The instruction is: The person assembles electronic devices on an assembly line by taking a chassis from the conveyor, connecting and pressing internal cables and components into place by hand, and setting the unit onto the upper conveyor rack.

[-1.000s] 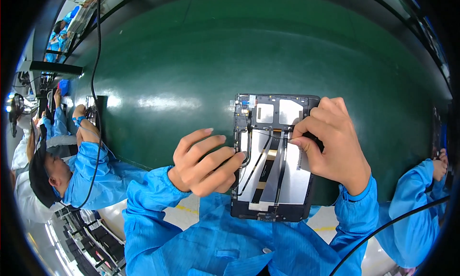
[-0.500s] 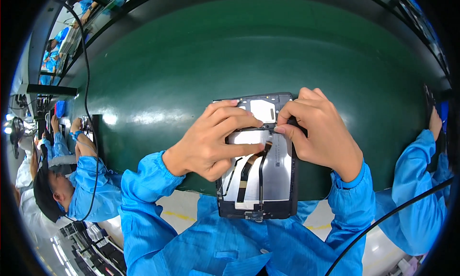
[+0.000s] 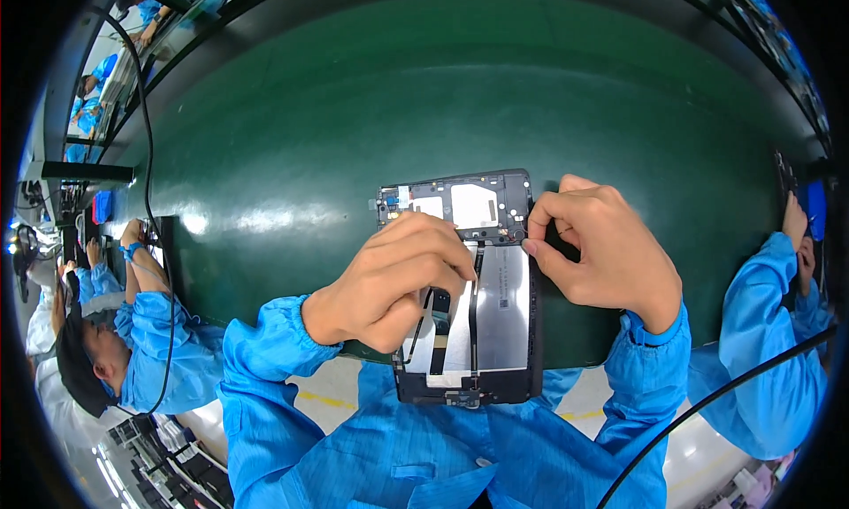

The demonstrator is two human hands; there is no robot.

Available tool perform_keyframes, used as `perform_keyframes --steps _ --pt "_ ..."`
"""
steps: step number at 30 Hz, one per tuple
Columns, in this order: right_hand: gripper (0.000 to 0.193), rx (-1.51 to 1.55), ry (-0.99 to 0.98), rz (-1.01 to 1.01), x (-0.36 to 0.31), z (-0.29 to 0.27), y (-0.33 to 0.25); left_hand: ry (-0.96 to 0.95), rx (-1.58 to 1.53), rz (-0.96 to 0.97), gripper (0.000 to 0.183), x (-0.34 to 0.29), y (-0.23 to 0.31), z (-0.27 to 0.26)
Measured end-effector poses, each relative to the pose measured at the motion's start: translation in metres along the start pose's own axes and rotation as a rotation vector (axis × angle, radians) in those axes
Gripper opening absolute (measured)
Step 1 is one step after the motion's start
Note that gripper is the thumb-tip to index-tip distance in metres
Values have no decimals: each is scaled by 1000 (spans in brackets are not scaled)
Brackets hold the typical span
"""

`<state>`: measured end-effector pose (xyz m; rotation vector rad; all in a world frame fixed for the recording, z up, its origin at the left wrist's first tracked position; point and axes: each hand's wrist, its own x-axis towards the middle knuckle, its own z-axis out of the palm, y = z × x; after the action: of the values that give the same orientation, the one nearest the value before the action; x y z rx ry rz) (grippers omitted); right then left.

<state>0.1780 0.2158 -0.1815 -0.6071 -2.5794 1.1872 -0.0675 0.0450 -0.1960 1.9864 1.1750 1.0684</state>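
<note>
An opened tablet lies at the near table edge, its lower end over my lap. Its upper part is a black frame with white patches and small boards; below is a silver panel crossed by thin black ribbon cables. Over its left half my left hand is closed, fingers bent together and fingertips down at a ribbon cable. What lies under those fingers is hidden. My right hand pinches thumb and forefinger at the tablet's right rim, just beside the lower border of the black frame.
The green table stretches away from me. A black cable hangs at the left, and another crosses the lower right. A co-worker in a black cap sits at the left; a blue sleeve reaches in at the right.
My left fingers have drawn back from the black frame and curled over the silver panel. A ribbon cable end that stood bent up now lies straighter. My right pinch has shifted outward to the rim.
</note>
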Motion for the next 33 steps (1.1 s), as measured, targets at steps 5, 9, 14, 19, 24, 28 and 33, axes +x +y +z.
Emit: perform_keyframes --steps 5,9,14,19,24,28,33 --pt "7 25 -42 37 3 -6 -6 124 241 95 26 5 7 0" --pt "7 7 -35 26 2 -4 -3 4 662 233 41 13 5 4" --pt "7 18 -39 47 4 -2 -4 -134 626 196 37 19 3 3" --pt "7 39 -25 63 6 -1 -4 -126 482 152 25 21 -3 -1" --pt "8 35 53 -40 6 8 4 33 404 194 19 18 -4 -3" --pt "8 46 51 -27 6 9 5 -2 599 54 29 23 2 10" --pt "8 39 46 -25 4 8 5 8 615 99 35 24 -1 14"
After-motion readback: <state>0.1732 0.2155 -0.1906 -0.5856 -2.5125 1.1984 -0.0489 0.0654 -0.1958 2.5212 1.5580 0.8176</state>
